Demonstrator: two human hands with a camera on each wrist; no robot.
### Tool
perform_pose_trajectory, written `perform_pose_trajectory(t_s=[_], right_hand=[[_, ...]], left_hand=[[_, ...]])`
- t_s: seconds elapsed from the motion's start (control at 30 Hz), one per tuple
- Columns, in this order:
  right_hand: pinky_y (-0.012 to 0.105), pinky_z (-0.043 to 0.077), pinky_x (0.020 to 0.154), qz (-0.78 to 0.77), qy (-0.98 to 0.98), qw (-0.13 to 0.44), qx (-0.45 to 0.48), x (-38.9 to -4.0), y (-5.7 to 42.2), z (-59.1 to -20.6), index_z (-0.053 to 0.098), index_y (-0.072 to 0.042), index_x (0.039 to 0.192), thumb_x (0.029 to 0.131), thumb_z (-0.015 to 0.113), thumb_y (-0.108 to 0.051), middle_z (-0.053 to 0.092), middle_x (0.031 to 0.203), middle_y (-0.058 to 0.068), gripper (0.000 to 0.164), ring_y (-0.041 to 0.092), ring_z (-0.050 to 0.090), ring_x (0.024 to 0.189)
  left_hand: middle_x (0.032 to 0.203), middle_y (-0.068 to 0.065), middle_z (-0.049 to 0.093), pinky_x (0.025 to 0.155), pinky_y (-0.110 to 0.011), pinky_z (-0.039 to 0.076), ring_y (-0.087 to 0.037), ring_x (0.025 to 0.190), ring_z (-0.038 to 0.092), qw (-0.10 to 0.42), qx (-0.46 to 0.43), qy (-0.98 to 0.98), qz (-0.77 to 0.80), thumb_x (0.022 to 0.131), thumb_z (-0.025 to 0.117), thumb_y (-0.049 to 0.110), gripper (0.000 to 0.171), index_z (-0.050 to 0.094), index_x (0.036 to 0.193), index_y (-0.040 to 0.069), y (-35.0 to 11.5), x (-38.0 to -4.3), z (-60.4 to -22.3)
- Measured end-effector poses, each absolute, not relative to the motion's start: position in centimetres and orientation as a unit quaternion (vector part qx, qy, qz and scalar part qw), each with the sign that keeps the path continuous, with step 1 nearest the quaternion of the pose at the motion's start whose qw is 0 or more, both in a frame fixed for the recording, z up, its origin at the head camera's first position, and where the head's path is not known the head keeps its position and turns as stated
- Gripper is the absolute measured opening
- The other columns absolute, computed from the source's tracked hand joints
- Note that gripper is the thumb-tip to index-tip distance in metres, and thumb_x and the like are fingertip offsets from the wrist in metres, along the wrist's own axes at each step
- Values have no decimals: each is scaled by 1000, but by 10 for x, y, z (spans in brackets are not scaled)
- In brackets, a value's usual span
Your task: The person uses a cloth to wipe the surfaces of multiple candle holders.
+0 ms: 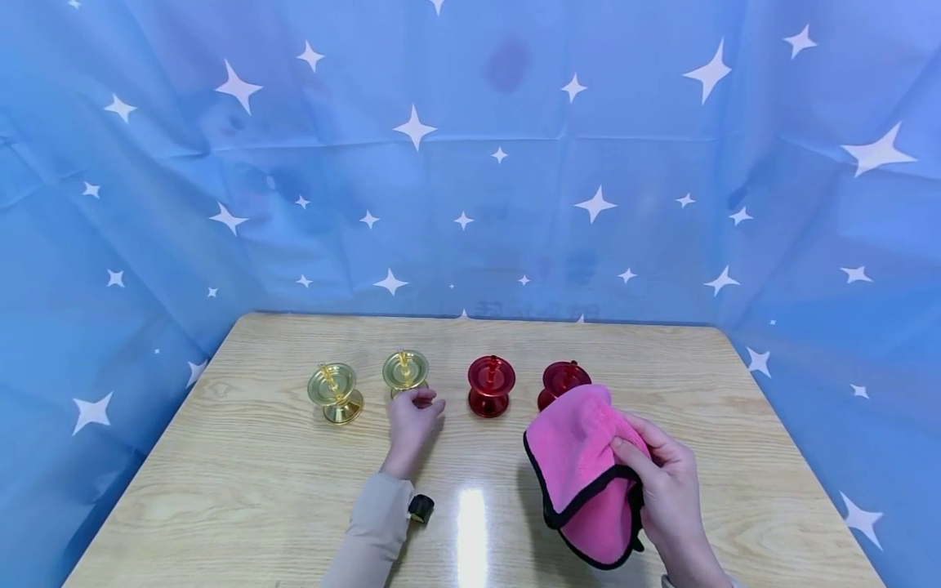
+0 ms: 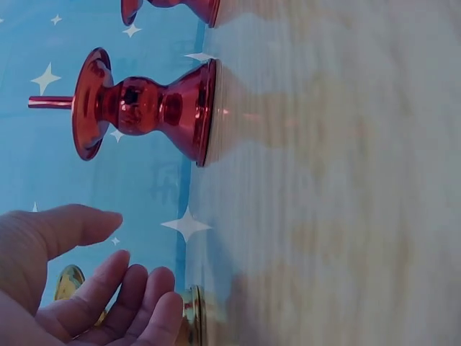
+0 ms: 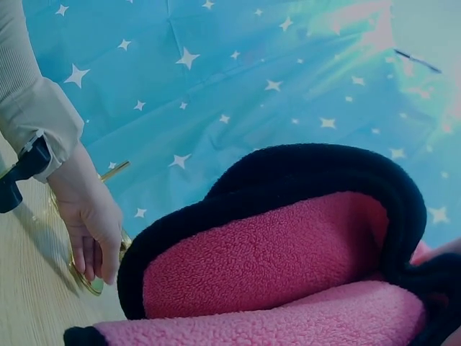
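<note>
My right hand (image 1: 671, 482) pinches a pink plush cloth (image 1: 581, 441) with black edging between thumb and fingers, and the cloth hangs folded over the table. Part of the far-right red candle holder (image 1: 566, 375) is hidden behind it. My left hand (image 1: 413, 425) is beside the second gold candle holder (image 1: 405, 370), covering part of its base. In the left wrist view the thumb stands apart from the loosely bent fingers (image 2: 115, 288), with nothing between them. Another red candle holder (image 1: 490, 388) stands upright to the right of that hand.
Another gold candle holder (image 1: 335, 394) stands at the far left of the row. All stand on a light wooden table (image 1: 243, 490). A blue star-patterned curtain (image 1: 470, 180) surrounds its back and sides.
</note>
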State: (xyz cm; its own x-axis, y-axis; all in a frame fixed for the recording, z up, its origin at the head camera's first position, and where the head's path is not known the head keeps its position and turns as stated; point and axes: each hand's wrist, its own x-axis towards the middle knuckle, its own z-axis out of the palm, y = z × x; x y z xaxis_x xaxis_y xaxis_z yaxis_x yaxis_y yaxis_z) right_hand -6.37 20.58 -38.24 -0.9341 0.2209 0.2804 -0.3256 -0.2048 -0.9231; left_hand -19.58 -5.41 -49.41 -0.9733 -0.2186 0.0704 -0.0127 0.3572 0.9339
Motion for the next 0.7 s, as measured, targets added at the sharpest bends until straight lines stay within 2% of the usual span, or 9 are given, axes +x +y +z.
perform_pose_trajectory(t_s=[0.2,0.37,0.5,0.7], right_hand=[[19,51,57,776,-604,176,43,-64,205,-383,69,4,100,84,51,18,70,87,4,27,7,63,73],[19,50,56,777,-603,177,44,-63,205,-384,69,4,100,84,51,18,70,87,3,27,7,63,72],[19,51,56,777,-603,175,43,-63,205,-384,69,4,99,84,51,18,70,86,3,27,7,63,72],[19,50,56,778,-604,172,38,-63,205,-383,69,4,99,84,51,18,69,86,3,27,7,62,71]], left_hand=[[74,-10,65,65,-30,50,-17,67,60,116,113,-814,-557,72,73,1,10,66,78,-3,-62,-195,-497],[72,-8,62,61,-28,46,-14,64,55,148,152,-801,-560,69,74,2,17,60,79,0,-69,-197,-502],[80,-11,60,64,-30,45,-19,71,54,161,169,-782,-578,70,75,3,26,55,87,-1,-75,-200,-503],[88,-17,60,70,-28,46,-25,80,56,173,163,-754,-612,68,73,-5,33,54,95,-4,-85,-207,-504]])
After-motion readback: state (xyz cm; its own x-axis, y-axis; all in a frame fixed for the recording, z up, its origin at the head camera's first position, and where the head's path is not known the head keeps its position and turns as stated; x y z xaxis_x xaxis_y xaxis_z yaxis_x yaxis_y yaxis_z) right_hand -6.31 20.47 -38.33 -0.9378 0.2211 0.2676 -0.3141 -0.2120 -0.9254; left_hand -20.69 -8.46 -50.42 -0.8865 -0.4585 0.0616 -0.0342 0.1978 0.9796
